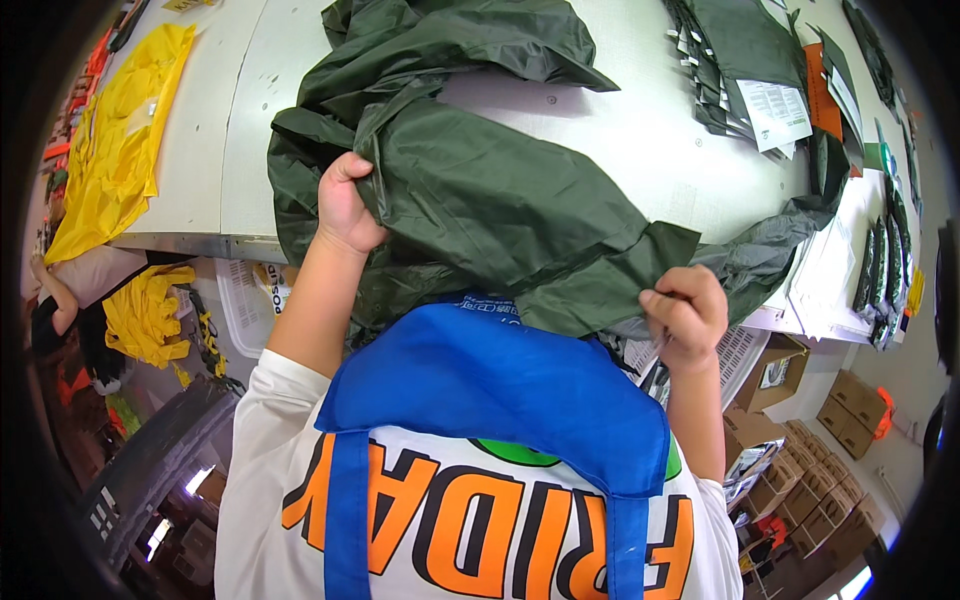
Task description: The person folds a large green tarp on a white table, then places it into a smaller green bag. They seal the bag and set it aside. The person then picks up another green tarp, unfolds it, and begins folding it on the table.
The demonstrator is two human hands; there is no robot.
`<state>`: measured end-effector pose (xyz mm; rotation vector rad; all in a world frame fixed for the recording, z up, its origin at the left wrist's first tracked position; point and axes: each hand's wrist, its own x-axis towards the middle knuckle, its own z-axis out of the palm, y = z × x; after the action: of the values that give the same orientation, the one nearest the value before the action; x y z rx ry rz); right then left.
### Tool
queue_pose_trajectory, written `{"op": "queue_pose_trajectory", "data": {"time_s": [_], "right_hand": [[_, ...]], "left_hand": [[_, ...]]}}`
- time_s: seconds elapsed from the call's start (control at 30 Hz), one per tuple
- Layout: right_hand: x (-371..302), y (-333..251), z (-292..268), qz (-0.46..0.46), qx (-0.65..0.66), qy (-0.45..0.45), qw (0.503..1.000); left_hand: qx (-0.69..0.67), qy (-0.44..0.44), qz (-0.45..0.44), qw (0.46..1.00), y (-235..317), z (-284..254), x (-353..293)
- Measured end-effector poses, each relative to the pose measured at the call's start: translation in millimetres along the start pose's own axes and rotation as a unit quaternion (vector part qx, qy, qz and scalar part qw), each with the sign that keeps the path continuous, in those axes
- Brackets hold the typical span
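A dark green waterproof garment [500,190] lies crumpled across the white table and hangs over its near edge. One long panel of it stretches between my two hands. My left hand [348,205] is closed on a fold at the panel's left end, thumb on top and the other fingers mostly hidden under the cloth. At the panel's right end my right hand [688,312] is closed in a pinch at the cloth's near corner. Something thin and pale shows just below its fingers, too small to make out. More of the green cloth bunches at the far side.
A yellow garment [125,140] lies at the table's left, with another person's arm [60,295] beside it. Packed dark green garments with paper labels [775,115] sit at the far right. Yellow cloth [150,315] and a white basket [240,305] are below left; cardboard boxes [815,490] are stacked lower right.
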<state>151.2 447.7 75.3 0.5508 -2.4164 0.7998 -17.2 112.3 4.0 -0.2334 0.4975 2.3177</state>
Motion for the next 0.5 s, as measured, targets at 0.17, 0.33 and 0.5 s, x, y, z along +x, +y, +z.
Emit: {"op": "queue_pose_trajectory", "data": {"time_s": [0.17, 0.33, 0.5], "right_hand": [[-4.5, -9.3, 3.1, -0.01, 0.012, -0.023, 1.0], [-12.1, -12.2, 12.9, 0.059, 0.022, 0.025, 0.998], [-49.3, 35.3, 3.4, 0.338, 0.08, 0.145, 0.926]], "left_hand": [[0.047, 0.058, 0.006, 0.997, -0.6, -17.0, -8.1], [0.12, 0.143, 0.061, 0.981, -6.4, 10.6, -21.8], [0.163, 0.066, 0.056, 0.983, -25.6, 11.4, -41.0]]}}
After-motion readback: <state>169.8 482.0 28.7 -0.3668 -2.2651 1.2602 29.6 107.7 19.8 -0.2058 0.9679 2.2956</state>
